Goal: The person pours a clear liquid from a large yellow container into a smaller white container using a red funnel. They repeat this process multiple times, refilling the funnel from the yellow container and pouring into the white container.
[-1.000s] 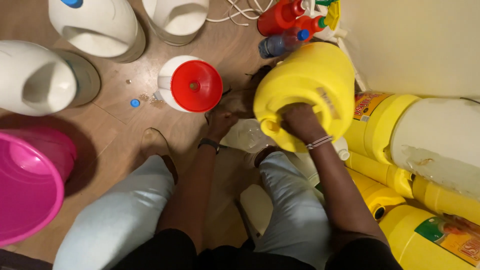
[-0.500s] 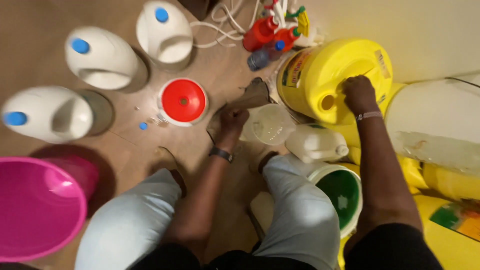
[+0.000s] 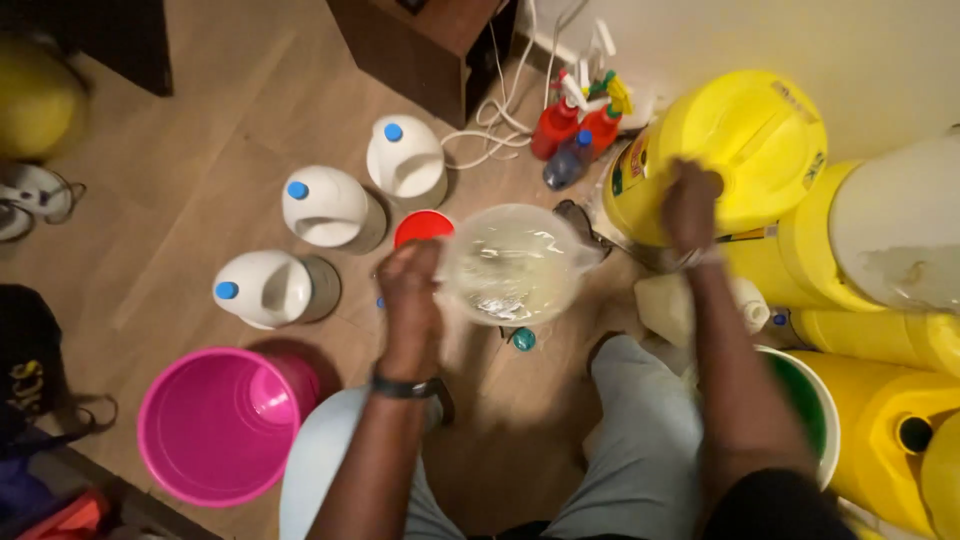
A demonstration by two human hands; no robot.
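- Head view: a clear plastic jug [image 3: 512,264], with a little liquid in it, is held up above the wooden floor [image 3: 200,130] by the left hand [image 3: 410,295], whose fingers are closed on its left side.
- The top of a large yellow jerrycan [image 3: 740,140] by the wall is touched by the right hand [image 3: 690,205]; the picture is blurred there, so whether it is closed on the can cannot be told.
- A red funnel [image 3: 420,226] is partly hidden behind the jug.
- Three white bottles with blue caps [image 3: 325,205] are set on the floor to the left of the funnel.
- A pink bucket [image 3: 215,425] is seen beside the person's left knee.
- More yellow containers [image 3: 880,330] are stacked at the right.
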